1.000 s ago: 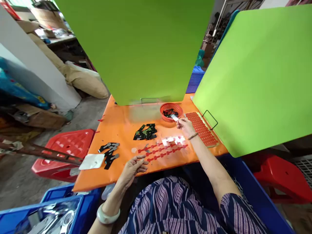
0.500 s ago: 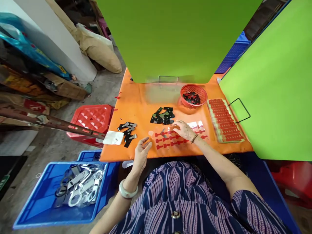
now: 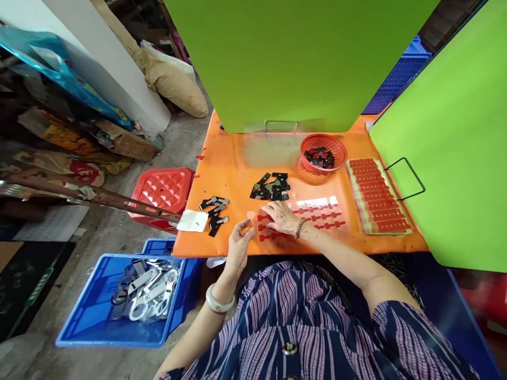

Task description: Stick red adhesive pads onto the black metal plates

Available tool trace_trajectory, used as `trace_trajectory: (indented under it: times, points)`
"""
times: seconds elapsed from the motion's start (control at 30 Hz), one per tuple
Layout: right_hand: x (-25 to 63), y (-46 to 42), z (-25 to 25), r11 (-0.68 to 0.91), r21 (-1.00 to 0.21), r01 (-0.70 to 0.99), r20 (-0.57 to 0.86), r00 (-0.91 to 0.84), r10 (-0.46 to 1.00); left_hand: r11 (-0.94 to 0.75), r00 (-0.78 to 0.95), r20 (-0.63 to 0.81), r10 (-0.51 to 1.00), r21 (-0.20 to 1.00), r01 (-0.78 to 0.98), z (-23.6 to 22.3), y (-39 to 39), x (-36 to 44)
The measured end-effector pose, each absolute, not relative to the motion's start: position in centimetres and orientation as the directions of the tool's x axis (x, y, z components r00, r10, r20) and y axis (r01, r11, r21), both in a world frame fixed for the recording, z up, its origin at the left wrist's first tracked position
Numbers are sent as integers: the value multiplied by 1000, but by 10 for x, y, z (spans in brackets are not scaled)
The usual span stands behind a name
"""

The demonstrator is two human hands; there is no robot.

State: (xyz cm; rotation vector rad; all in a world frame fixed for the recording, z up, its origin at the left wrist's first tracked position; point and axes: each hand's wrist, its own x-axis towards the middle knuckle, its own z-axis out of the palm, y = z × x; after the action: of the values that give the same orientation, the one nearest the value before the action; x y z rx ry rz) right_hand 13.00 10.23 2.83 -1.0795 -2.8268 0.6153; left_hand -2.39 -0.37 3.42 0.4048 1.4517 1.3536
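Two hands meet at the sticker sheet [image 3: 312, 214]: right hand [image 3: 280, 217] flat, pinning it; left hand [image 3: 238, 244] loosely open at 8 o'clock, steadying edge.

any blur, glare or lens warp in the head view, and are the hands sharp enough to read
Head view: even daylight, soft shadows, no strong glare on the orange table top. Wide-lens warp bends the edges of the green panels. A smeared, blurred band sits below the middle panel. The left hand and right hand are fairly sharp over the sheet of red T-shaped stickers, though small; grip detail is unclear.
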Motion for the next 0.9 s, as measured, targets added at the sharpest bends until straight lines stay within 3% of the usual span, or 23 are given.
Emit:
trace_trajectory:
  times: [0.2,0.67,0.77,0.9]
  points:
    - [132,85,31,690,-377,618,-102,-768,632,251,-492,-385,781,915,-316,35,-16,-29]
    - [156,14,13,786,-384,485,-125,-871,476,349,-356,-537,765,809,-473,42,-49,-18]
    - [152,7,14,798,-363,481,-75,-869,489,356,-325,-550,769,792,-497,44,-49,-22]
    - [145,7,26,760,-424,493,-38,-848,528,340,-303,-544,783,781,-523,45,-48,-30]
